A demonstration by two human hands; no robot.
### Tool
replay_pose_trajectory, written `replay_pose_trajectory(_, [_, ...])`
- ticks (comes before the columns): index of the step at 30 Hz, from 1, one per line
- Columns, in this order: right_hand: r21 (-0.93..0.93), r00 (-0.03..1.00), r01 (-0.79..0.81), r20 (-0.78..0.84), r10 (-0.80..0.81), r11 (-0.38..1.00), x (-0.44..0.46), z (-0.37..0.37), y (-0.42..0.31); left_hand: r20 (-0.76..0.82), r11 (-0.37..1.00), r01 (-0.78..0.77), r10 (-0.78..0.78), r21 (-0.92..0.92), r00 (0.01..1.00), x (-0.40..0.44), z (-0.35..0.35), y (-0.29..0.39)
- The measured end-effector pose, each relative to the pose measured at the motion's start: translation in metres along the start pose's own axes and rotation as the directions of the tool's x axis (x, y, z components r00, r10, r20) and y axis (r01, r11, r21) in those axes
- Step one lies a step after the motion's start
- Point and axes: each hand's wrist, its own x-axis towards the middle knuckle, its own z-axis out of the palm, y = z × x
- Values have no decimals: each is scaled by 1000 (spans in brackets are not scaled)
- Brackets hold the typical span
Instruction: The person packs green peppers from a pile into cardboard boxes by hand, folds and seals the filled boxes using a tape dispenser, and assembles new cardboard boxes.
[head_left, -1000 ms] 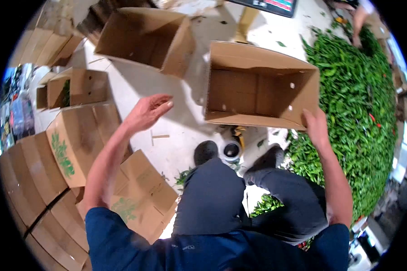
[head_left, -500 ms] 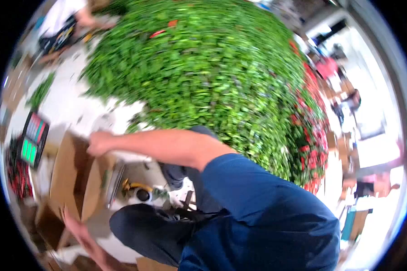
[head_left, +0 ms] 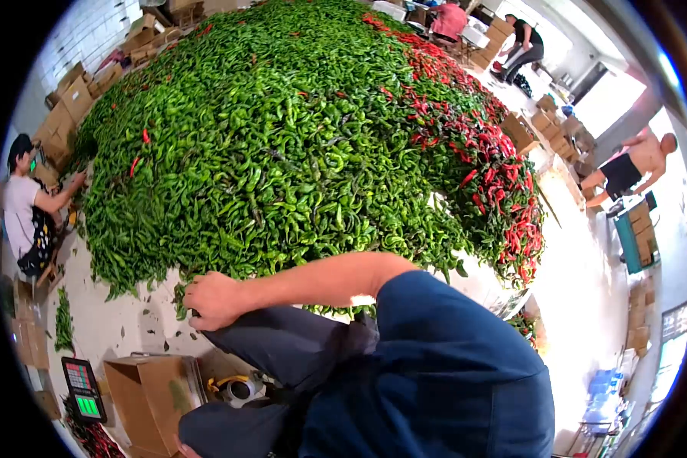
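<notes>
On the left, a person in a pale shirt (head_left: 21, 210) reaches to the edge of the green peppers (head_left: 282, 168), heaped across the floor (head_left: 133, 324). Nearer, a lit display (head_left: 83, 389) stands just left of an open carton (head_left: 164, 401). A sliver of the left hand (head_left: 185, 450) shows between carton and knee — I cannot tell its state. The right hand (head_left: 215, 299), fingers curled, is at the heap's near edge — whether it holds anything is hidden. Red peppers (head_left: 504, 175) lie right, with 3 people beyond.
</notes>
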Motion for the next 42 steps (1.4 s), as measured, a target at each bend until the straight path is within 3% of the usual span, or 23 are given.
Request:
replay_pose_trajectory(2, [112,980,-41,-187,62,993,-9,9,7,95,1000,0,-1,17,995,-5,31,14])
replay_pose_trajectory(7, [237,981,-22,-181,66,971,-28,7,13,228,999,5,-16,47,973,-12,75,30])
replay_pose_trajectory(10, [306,951,35,-304,63,951,-38,15,8,266,998,20,-37,64,963,-12,85,33])
replay_pose_trajectory(14, [347,943,94,-331,28,933,-51,23,-1,288,995,35,-59,89,956,-16,86,34])
replay_pose_trajectory(28, [418,999,7,-50,15,908,-91,39,-28,313,990,78,-110,113,943,-34,75,33])
replay_pose_trajectory(34, [655,977,-170,209,40,736,-136,46,-20,184,976,188,-205,106,961,-37,-10,10])
replay_pose_trajectory(35, [696,992,-79,123,-10,714,-141,56,-17,158,954,300,-294,-15,943,-43,-52,5])
replay_pose_trajectory(36, [717,978,-161,208,12,678,-147,66,-16,189,867,442,-406,-230,894,-49,-100,1])
replay_pose_trajectory(38, [746,943,-260,332,-4,613,-154,81,-8,199,766,523,-484,-374,852,-62,-156,-3])
replay_pose_trajectory(40, [766,867,-411,496,-49,495,-159,88,-2,39,947,320,-321,36,946,-74,-169,-1])
replay_pose_trajectory(41, [795,843,-451,529,-99,407,-161,90,1,17,942,212,-224,260,974,-70,-167,-5])
replay_pose_trajectory(42, [790,819,-498,564,-107,357,-159,95,2,-37,947,202,-199,249,979,-72,-171,-12])
